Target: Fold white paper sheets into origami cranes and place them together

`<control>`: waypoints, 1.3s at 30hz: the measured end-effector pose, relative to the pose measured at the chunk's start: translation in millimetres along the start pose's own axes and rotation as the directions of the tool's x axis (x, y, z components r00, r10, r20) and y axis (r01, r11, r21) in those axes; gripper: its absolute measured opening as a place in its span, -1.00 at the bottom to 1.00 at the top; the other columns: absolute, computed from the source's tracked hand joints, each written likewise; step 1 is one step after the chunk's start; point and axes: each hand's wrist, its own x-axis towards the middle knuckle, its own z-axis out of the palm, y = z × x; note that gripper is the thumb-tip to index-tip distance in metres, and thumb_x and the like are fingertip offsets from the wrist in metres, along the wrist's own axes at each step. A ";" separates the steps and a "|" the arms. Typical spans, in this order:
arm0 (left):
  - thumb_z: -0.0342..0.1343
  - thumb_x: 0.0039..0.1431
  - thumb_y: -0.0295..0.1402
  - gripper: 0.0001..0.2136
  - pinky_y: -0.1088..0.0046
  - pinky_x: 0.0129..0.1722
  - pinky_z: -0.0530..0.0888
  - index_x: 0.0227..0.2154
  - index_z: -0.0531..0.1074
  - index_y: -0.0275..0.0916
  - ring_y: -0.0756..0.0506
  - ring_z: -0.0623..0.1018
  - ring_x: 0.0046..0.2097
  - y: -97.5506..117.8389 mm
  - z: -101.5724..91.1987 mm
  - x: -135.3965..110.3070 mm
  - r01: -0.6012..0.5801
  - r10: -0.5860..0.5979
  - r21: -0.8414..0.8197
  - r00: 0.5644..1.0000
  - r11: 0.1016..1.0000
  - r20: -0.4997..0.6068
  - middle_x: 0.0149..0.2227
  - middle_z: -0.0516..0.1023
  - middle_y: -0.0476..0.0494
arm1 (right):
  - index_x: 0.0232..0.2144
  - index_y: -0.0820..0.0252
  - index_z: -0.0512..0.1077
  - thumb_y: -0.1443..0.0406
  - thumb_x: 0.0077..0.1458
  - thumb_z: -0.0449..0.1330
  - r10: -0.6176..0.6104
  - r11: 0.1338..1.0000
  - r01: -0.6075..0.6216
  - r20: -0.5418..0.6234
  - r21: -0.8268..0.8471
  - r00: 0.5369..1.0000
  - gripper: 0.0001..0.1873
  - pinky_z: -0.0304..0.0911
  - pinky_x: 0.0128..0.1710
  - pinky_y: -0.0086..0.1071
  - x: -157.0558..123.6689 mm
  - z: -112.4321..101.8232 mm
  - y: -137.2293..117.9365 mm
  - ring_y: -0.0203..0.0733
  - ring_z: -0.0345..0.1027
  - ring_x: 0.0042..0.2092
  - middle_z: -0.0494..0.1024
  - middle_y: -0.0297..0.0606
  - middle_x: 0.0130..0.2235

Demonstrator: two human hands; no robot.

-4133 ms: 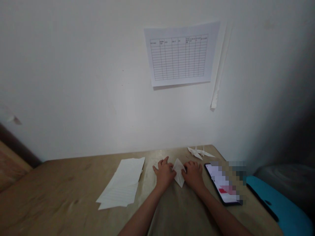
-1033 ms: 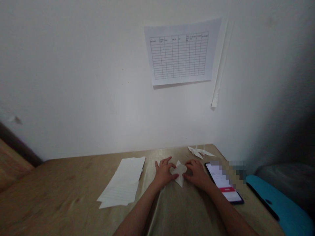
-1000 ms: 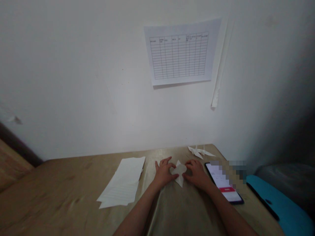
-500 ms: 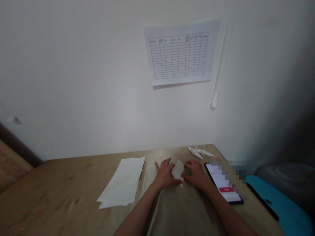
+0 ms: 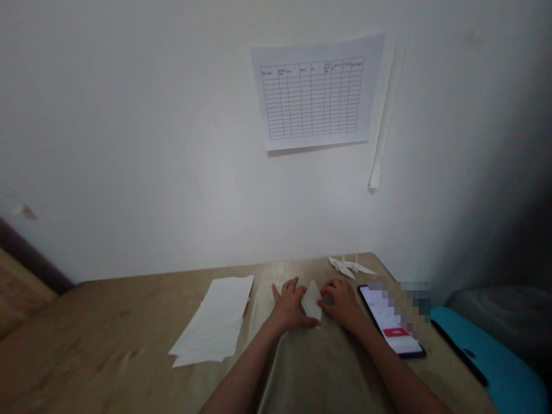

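Observation:
A small folded piece of white paper, roughly kite-shaped, lies on the table between my hands with its narrow point away from me. My left hand has thumb and index finger on its left side and near end, while the other fingers spread out over the table. On the right edge of the paper, my right hand presses with thumb and curled fingers together. Two folded paper cranes rest beyond my right hand, close to the wall.
Left of my hands lies a stack of white paper sheets. A phone with a lit screen sits to the right, near a turquoise chair back. A printed table sheet hangs on the wall behind the tabletop.
The right side of the folded paper now lies further in, giving it a neater kite outline. My right thumb has shifted slightly up along that edge; my left hand stays nearly still.

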 end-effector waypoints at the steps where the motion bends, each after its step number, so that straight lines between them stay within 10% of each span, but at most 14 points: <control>1: 0.40 -0.32 0.16 -0.04 -0.47 0.28 -0.32 0.22 0.33 -0.07 -0.47 0.01 0.45 -0.1 -0.2 -0.1 -0.002 0.002 0.001 1.000 1.000 0.001 0.45 0.03 -0.37 | -0.17 0.03 0.58 0.18 0.06 0.31 0.002 1.000 -0.002 -0.002 0.000 1.000 -0.75 -0.01 0.25 -0.03 0.1 0.2 -0.3 0.05 0.23 0.16 0.50 -0.21 0.02; 12: 0.39 -0.26 0.16 -0.10 -0.49 0.27 -0.34 0.19 0.34 -0.09 -0.45 0.05 0.44 -0.3 2.3 -0.9 -0.017 0.017 -0.002 1.000 1.000 -0.018 0.44 0.06 -0.37 | -0.21 0.06 0.58 0.22 0.11 0.27 -0.010 1.000 0.010 -0.025 0.021 1.000 -0.81 0.02 0.23 -0.05 0.1 2.9 -0.6 0.04 0.24 0.14 0.52 -0.21 -0.01; 24: 0.25 0.18 -0.11 -0.84 -0.39 0.32 -0.18 -0.25 0.59 -0.01 -0.30 0.23 0.36 2.5 -4.1 0.1 -0.041 0.005 -0.142 0.971 0.989 -0.241 0.30 0.37 -0.05 | -0.28 0.06 0.57 0.23 0.10 0.27 -0.112 0.991 0.109 0.031 0.083 0.993 -0.87 0.03 0.24 -0.11 -2.5 -3.4 -0.7 0.00 0.21 0.15 0.52 -0.22 0.00; 39: 0.25 0.19 -0.30 -0.92 -0.16 0.40 -0.08 -0.28 0.62 0.00 -0.21 0.39 0.25 19.3 -8.5 2.4 -0.110 -0.037 -0.344 0.918 0.933 -0.395 0.18 0.50 -0.01 | -0.26 0.08 0.57 0.25 0.06 0.32 -0.163 0.985 0.161 0.016 0.065 0.987 -0.86 0.04 0.22 -0.14 -3.7 3.4 -3.1 -0.03 0.23 0.13 0.53 -0.24 -0.03</control>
